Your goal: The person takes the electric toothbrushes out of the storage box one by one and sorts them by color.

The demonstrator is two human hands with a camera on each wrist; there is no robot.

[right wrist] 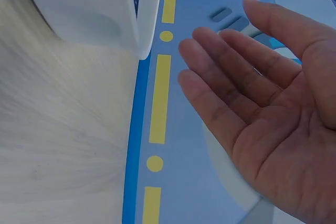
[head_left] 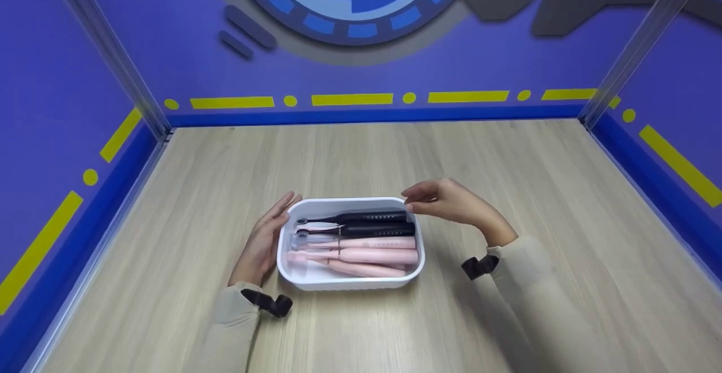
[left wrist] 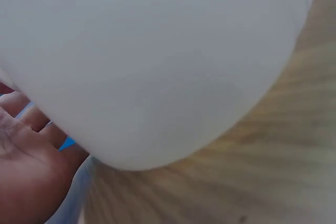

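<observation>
A white plastic bin (head_left: 351, 285) holds electric toothbrushes lying lengthwise: two black ones, the nearer a black toothbrush (head_left: 378, 229), and several pink ones, among them a pink toothbrush (head_left: 378, 256). Their heads point left. My left hand (head_left: 265, 244) rests along the bin's left side, its fingers reaching past the far left corner. In the left wrist view, the bin's outer wall (left wrist: 157, 66) covers some of those fingers. Over at the far right corner is my right hand (head_left: 451, 202), fingertips right at the rim. The right wrist view shows this hand (right wrist: 262, 103) with loosely extended fingers and a bare palm.
The bin stands on a wood-grain table (head_left: 361, 333). Blue-purple panels with yellow markings, such as the back panel (head_left: 361, 74), enclose it at the back and both sides. Each wrist wears a black strap, like the right strap (head_left: 479, 267).
</observation>
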